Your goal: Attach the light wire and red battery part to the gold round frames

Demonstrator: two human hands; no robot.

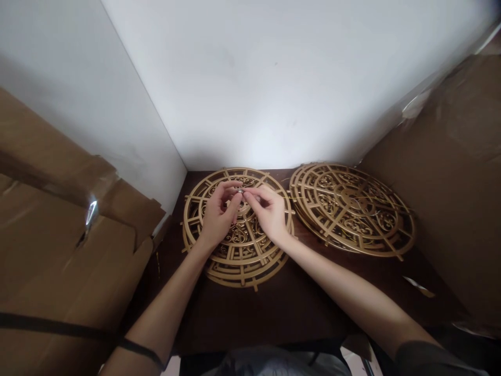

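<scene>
Where the two hands meet above the middle of the left stack of gold discs (238,245), a small silvery part (240,191) is pinched between their fingertips. The left hand (217,214) is closed on it from the left with thumb and forefinger, and the right hand (270,209) is closed on it from the right in the same way; what the part is cannot be told, as it is too small. It is held just over the hub of the top disc, and whether it touches the disc cannot be made out.

As to progress, the part is judged not yet seated, since it is carried by both hands and not resting free. The left stack is made up of several cut-out round discs lying one upon another on the dark surface (282,308). A second stack of discs (352,209) lies just beside it to the right, untouched by either hand. No fitted part can be seen at its hub, though the detail there is too fine to be sure.

Cardboard boxes (58,235) are stood to the left and right, and a scrap of tape (418,286) lies on the surface near the right edge. No brand, label or writing can be read anywhere.
</scene>
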